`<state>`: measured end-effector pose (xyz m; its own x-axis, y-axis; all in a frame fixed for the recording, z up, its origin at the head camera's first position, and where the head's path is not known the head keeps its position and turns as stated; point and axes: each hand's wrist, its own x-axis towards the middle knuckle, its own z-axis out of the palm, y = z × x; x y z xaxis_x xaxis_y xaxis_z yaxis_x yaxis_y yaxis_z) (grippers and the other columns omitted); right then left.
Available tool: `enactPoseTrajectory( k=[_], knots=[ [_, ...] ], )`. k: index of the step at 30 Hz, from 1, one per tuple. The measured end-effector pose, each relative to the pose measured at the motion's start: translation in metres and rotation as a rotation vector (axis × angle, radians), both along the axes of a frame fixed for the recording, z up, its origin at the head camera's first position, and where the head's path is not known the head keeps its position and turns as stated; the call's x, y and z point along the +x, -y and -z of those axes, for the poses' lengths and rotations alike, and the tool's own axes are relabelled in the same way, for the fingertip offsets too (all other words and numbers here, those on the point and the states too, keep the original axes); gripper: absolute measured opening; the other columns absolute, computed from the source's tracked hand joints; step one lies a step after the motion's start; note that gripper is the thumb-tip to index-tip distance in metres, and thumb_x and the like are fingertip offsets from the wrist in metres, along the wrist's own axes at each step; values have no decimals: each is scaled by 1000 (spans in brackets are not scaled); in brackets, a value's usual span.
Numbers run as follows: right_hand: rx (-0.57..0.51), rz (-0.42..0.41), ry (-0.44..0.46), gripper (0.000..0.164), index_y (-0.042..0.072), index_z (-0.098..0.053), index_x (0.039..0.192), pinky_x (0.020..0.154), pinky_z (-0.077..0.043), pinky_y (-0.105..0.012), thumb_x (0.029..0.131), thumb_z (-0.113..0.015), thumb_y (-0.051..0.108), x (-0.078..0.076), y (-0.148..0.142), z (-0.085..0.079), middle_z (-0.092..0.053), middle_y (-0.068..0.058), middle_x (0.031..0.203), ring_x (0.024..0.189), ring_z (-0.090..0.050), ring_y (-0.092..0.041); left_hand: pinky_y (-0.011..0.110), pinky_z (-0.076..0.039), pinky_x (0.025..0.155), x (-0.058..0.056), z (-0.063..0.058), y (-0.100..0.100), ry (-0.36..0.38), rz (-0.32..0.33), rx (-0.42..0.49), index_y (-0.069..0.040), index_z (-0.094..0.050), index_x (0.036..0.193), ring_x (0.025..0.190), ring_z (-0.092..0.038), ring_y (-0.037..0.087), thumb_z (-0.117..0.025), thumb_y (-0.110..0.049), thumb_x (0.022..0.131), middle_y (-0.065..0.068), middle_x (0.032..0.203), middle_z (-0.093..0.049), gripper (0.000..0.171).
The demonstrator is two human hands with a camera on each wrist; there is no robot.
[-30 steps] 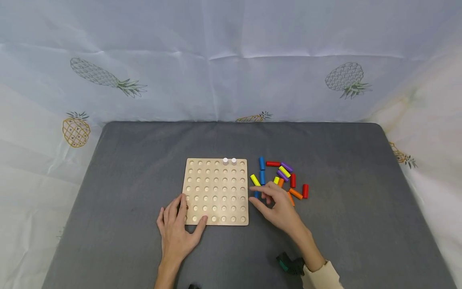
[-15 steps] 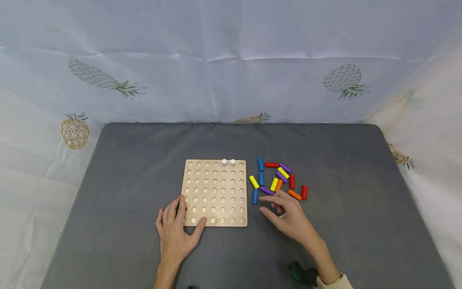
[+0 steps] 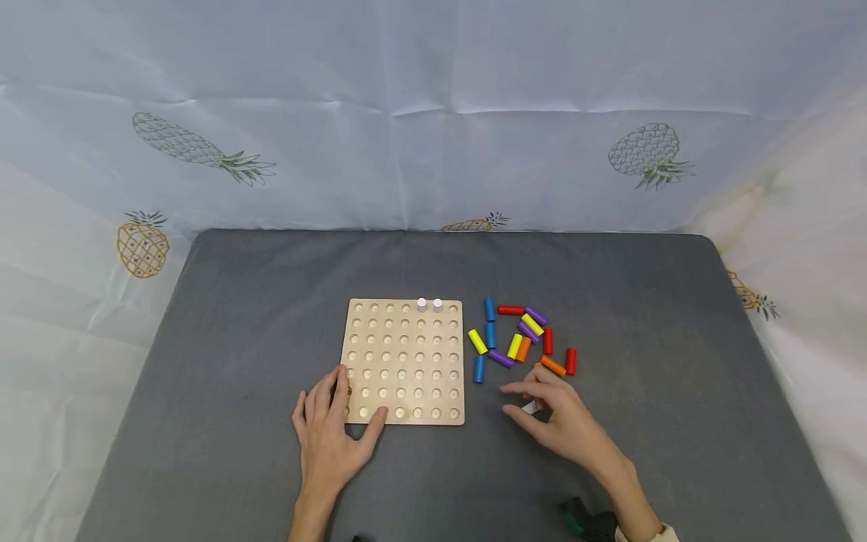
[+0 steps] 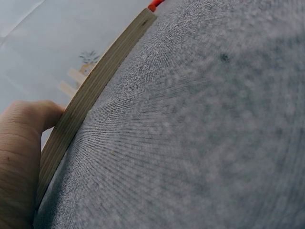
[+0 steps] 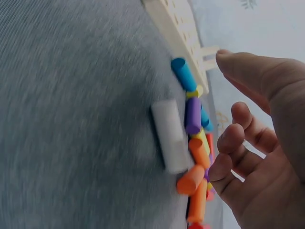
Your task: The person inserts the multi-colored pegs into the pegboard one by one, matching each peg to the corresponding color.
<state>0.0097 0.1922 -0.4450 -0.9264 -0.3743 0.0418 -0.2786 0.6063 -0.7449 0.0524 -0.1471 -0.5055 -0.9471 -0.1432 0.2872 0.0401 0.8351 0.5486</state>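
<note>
Wooden board (image 3: 410,366) touches spread left hand (image 3: 330,435) at 2 edges; apart, spread right hand (image 3: 564,420) hovers by white peg (image 5: 169,136).

Right sleeve (image 3: 667,535): cream cloth, just the end of it in the head view
Right wrist device (image 3: 599,525): black, uneven outline, with a green patch (image 3: 573,522)
Device by left forearm (image 3: 362,538): black, mostly cut off by the lower edge
Left hand (image 3: 332,436): bare
Right hand (image 3: 562,421): bare

Right hand (image 5: 286,157) near white peg (image 5: 169,136), coloured pegs (image 5: 193,115) beyond
</note>
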Motion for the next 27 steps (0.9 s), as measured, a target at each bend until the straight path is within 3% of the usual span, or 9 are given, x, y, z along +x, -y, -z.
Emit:
enactPoseTrajectory(
  k=[5,10,19,27],
  knots=[
    [72,-26,26,27,17,-80,106,61,-41,-18,80,-87,14,2,-11,0,-50,5,85,74,-47,-8,71,-18,113,-1,-1,0,-6,3,-2,3,-50,148,134,-44,42,-80,-41,77,24,146,-53,89],
    [143,-82,-33,28,19,-81,104,69,-37,-18,77,-89,15,5,-19,3,-46,8,90,86,-43,-3,71,-19,113,0,0,0,-7,5,-5,3,-50,148,134,-44,42,-80,-41,77,24,146,-53,89],
    [202,-114,-140,32,22,-82,100,75,-35,-19,72,-92,11,5,-23,8,-46,13,96,92,-39,-2,71,-18,113,1,2,0,-1,4,-2,2,-49,149,135,-43,42,-81,-41,77,23,147,-53,89],
    [258,-113,-118,31,24,-82,100,75,-39,-20,74,-91,12,5,-25,12,-46,12,99,94,-40,-4,71,-18,114,2,2,0,3,-1,-3,2,-49,149,136,-43,41,-81,-42,77,23,147,-52,90]
  ],
)
